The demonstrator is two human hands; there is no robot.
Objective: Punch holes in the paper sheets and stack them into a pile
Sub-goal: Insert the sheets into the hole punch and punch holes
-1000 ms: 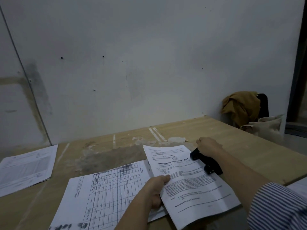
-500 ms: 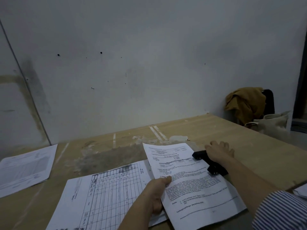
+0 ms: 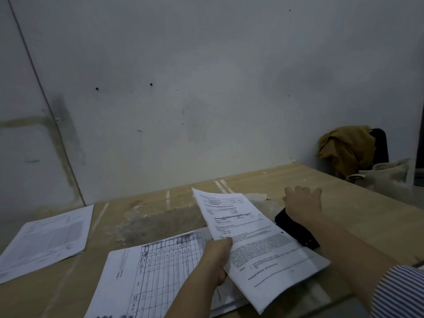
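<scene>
My left hand point(image 3: 218, 260) grips the left edge of a printed text sheet point(image 3: 257, 239) and holds it tilted, its far end raised off the table; a punched hole shows near its right edge. The black hole punch point(image 3: 296, 230) lies on the wooden table point(image 3: 358, 216) just right of that sheet. My right hand point(image 3: 302, 203) hovers over the punch's far end with fingers spread, holding nothing. A sheet with a printed grid point(image 3: 146, 276) lies flat under my left arm. Another stack of printed sheets point(image 3: 48, 239) rests at the table's left.
A white wall point(image 3: 206, 88) rises right behind the table. At the back right a mustard cloth point(image 3: 344, 148) hangs over a dark chair, with a cream bag point(image 3: 387, 177) beside it. My right sleeve point(image 3: 399, 292) is striped.
My right hand has lifted off the hole punch and opened its fingers. My left hand has pulled the text sheet out of the punch, leftward, and raised it.
</scene>
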